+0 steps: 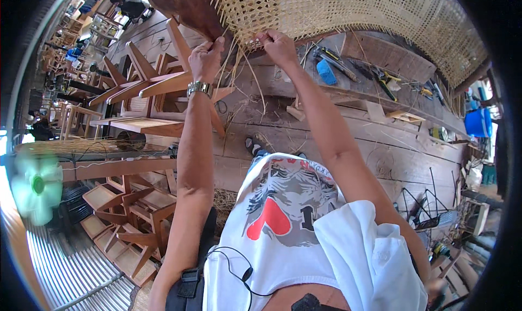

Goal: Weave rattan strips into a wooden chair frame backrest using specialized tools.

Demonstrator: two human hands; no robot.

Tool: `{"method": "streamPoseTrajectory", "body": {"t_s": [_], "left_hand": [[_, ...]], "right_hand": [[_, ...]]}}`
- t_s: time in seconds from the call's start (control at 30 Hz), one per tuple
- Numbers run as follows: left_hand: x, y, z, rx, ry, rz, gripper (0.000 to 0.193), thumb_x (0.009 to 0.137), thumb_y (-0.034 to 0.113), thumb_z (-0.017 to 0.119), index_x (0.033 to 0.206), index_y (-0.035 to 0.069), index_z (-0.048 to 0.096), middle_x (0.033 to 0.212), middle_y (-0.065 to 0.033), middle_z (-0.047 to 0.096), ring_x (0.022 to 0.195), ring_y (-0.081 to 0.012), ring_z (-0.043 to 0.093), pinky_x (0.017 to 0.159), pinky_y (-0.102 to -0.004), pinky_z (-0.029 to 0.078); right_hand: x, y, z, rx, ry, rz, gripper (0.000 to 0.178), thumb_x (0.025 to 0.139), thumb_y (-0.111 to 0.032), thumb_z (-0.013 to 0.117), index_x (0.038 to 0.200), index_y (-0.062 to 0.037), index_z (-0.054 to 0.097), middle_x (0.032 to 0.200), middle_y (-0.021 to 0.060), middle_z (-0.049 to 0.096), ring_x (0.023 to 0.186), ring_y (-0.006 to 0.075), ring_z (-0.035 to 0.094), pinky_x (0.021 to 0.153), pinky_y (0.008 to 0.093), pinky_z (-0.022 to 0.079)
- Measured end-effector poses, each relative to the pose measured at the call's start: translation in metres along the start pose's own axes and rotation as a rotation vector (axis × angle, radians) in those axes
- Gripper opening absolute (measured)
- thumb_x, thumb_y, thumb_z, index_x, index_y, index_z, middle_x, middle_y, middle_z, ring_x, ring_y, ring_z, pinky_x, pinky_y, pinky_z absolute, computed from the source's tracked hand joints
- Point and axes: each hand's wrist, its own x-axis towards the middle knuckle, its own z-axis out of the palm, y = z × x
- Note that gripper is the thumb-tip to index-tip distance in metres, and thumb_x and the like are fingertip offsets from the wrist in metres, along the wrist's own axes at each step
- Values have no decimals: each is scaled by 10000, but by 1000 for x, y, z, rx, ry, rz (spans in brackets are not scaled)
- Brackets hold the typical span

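A woven cane panel (321, 9) stretches across the top of the head view, fixed to a dark brown wooden frame (182, 6). My left hand (206, 58), with a metal watch on its wrist, is closed in a pinch at the panel's lower left corner. What its fingertips hold is too small to make out. Just right of it, my right hand (280, 47) is closed, thumb and finger pinching a cane strand at the panel's lower edge. Loose cane strands (237, 60) hang down between the two hands.
Right of my hands, a wooden bench (375, 101) bears a blue block (326, 71), pliers (389, 85) and other hand tools. Wooden chair frames (157, 88) stand stacked at left, above a spinning green fan (37, 185). A blue bucket (478, 122) is far right. Another person (133, 7) sits far left.
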Motion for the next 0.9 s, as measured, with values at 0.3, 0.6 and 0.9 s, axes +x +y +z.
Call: {"method": "streamPoseTrajectory", "body": {"t_s": [0.3, 0.6, 0.9], "left_hand": [[2, -2, 2, -30, -12, -22, 490, 908, 568, 692, 875, 97, 821, 784, -127, 750, 783, -283, 710, 770, -401, 521], [2, -10, 3, -145, -52, -41, 445, 920, 518, 721, 916, 84, 815, 666, -68, 670, 629, -153, 624, 646, -340, 498], [-58, -23, -16, -445, -13, -2, 203, 992, 189, 734, 1109, 28, 772, 763, 45, 660, 638, -35, 551, 566, -222, 444]], "right_hand": [[-7, -1, -13, 44, 21, -92, 406, 988, -491, 632, 1149, -141, 759, 1026, 200, 754, 991, 388, 723, 854, 476, 560], [-8, 11, -18, -39, 61, -97, 417, 991, -499, 628, 1065, -106, 747, 934, 205, 737, 906, 408, 717, 811, 501, 556], [-36, 98, -70, -399, 214, 62, 347, 965, -424, 666, 1150, -134, 716, 979, 193, 721, 1002, 392, 698, 878, 517, 531]]}}
